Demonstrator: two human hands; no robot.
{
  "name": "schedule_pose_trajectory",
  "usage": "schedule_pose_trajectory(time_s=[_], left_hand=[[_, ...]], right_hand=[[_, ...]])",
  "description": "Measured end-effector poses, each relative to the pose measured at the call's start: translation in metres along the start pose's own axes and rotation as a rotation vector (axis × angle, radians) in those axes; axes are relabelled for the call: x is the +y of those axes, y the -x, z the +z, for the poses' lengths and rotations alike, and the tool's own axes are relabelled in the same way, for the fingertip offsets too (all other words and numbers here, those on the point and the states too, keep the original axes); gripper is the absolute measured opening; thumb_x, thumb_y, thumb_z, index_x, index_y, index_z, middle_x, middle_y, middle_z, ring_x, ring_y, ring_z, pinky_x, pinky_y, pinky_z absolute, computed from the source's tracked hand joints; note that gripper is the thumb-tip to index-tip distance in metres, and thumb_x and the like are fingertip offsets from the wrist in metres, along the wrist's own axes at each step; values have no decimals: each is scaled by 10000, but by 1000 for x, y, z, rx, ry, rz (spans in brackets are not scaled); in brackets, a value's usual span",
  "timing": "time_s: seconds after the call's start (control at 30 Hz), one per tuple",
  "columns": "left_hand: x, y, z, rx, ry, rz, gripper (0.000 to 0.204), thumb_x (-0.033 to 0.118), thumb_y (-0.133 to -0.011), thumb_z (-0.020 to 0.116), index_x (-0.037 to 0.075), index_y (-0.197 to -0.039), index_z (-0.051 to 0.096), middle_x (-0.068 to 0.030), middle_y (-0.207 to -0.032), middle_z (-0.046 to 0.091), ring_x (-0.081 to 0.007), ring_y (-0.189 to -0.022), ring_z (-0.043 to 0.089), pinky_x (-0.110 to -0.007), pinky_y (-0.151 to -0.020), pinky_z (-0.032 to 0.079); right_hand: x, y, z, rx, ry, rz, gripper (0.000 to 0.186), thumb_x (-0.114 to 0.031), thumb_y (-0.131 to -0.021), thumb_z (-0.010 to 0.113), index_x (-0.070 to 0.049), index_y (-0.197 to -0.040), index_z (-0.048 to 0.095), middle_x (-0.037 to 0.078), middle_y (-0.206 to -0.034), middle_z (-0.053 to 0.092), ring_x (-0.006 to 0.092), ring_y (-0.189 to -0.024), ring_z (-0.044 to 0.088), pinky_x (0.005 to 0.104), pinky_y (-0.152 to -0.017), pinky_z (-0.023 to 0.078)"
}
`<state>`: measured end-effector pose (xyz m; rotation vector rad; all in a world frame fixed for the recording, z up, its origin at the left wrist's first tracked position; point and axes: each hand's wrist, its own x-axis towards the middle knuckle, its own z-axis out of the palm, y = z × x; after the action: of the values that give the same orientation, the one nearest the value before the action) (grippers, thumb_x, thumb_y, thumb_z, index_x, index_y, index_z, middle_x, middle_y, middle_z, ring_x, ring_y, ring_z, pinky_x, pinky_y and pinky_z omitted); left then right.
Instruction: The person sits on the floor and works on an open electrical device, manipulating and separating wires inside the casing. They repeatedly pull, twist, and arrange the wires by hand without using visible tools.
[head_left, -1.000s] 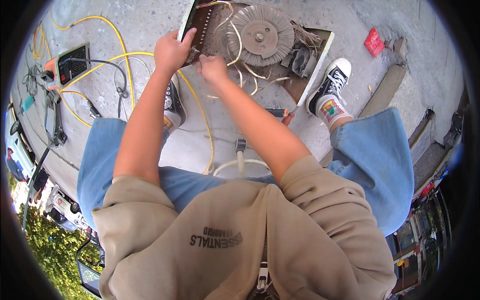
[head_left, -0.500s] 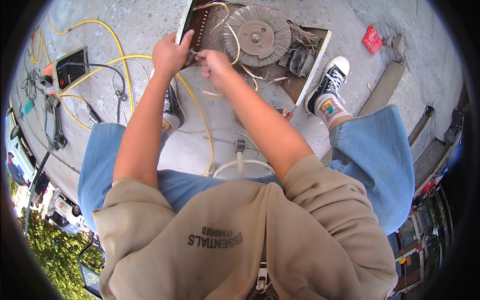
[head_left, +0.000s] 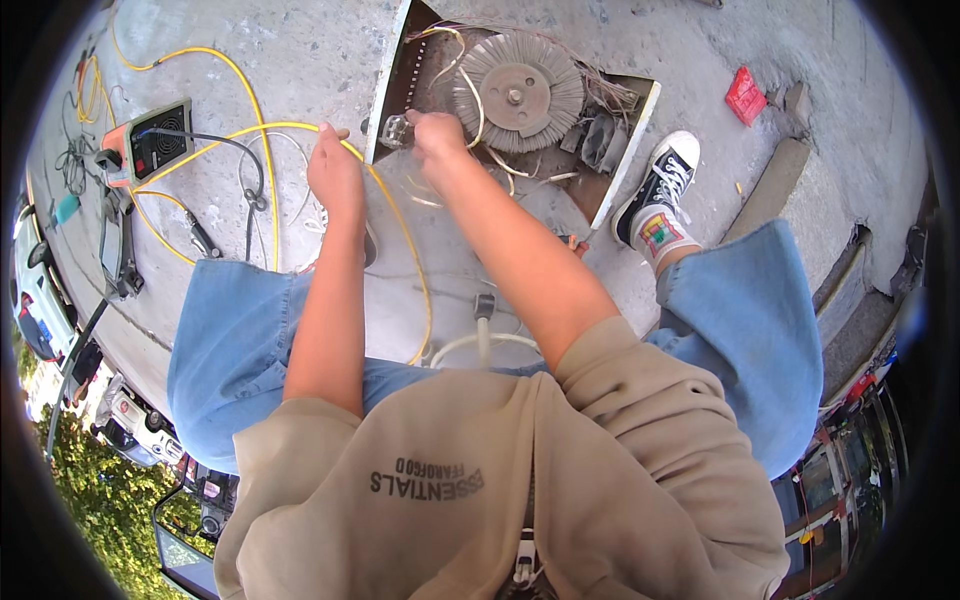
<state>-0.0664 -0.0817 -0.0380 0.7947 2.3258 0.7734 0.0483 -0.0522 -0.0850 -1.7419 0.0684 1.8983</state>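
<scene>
An opened, rusty metal housing (head_left: 634, 150) holds a bristly round wheel (head_left: 520, 75), pale wires and dark parts. My right hand (head_left: 438, 142) is closed at its lower left corner, beside a small metal component (head_left: 395, 132); what its fingers grip is hidden. My left hand (head_left: 335, 172) is off the housing, to its left, over a yellow cable (head_left: 398, 215), fingers closed around something small and brownish that I cannot make out.
An orange-and-black machine (head_left: 152, 145) with cables lies at the left. A red packet (head_left: 745, 96), concrete pieces (head_left: 770, 185) and a broken floor edge are at the right. My shoe (head_left: 660, 180) stands beside the housing. Parked vehicles (head_left: 40, 290) show at the far left.
My left hand has let go of the housing's side and moved down and leftward. My right hand stays at the corner, where the small metal component now shows more clearly.
</scene>
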Motion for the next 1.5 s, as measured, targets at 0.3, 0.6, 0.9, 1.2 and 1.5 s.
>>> schedule_pose_trajectory(time_s=[0.3, 0.6, 0.9, 1.2, 1.5], left_hand=[[-72, 83, 15, -138, 192, -276, 331, 350, -922, 591, 23, -901, 638, 53, -586, 374, -75, -477, 352, -247, -438, 276], [21, 50, -18, 41, -432, 228, 442, 486, -871, 639, 65, -974, 727, -67, -664, 554, -171, -579, 504, -325, -564, 411], [68, 8, 33, 8, -733, 556, 608, 618, -860, 533, 47, -841, 741, -173, -859, 646, -350, -873, 621, -440, -726, 495], [55, -20, 37, -77, -783, 610, 661, 617, -843, 568, -8, -639, 638, -189, -710, 610, -372, -691, 614, -456, -607, 479], [48, -37, 30, -219, -468, 534, 663, 564, -842, 632, -12, -538, 506, -216, -602, 547, -408, -589, 559, -456, -552, 437]], right_hand=[[30, 2, -6, 54, -348, 61, 215, -210, -870, 707, -39, -851, 578, -11, -607, 446, 105, -452, 353, 284, -404, 265], [26, -12, 2, -14, -393, 56, 195, -193, -877, 698, -35, -860, 585, -15, -617, 439, 95, -451, 335, 267, -391, 247], [45, -21, 2, -148, -611, 224, 245, -292, -878, 678, -121, -769, 539, -54, -565, 322, 91, -395, 241, 266, -371, 176], [36, 6, -20, -270, -490, 113, 135, -197, -885, 695, -82, -867, 628, -71, -643, 470, 34, -444, 287, 217, -410, 219], [34, 8, -7, -274, -412, 142, 182, -232, -895, 693, -64, -910, 624, -48, -673, 486, 41, -505, 318, 233, -421, 228]])
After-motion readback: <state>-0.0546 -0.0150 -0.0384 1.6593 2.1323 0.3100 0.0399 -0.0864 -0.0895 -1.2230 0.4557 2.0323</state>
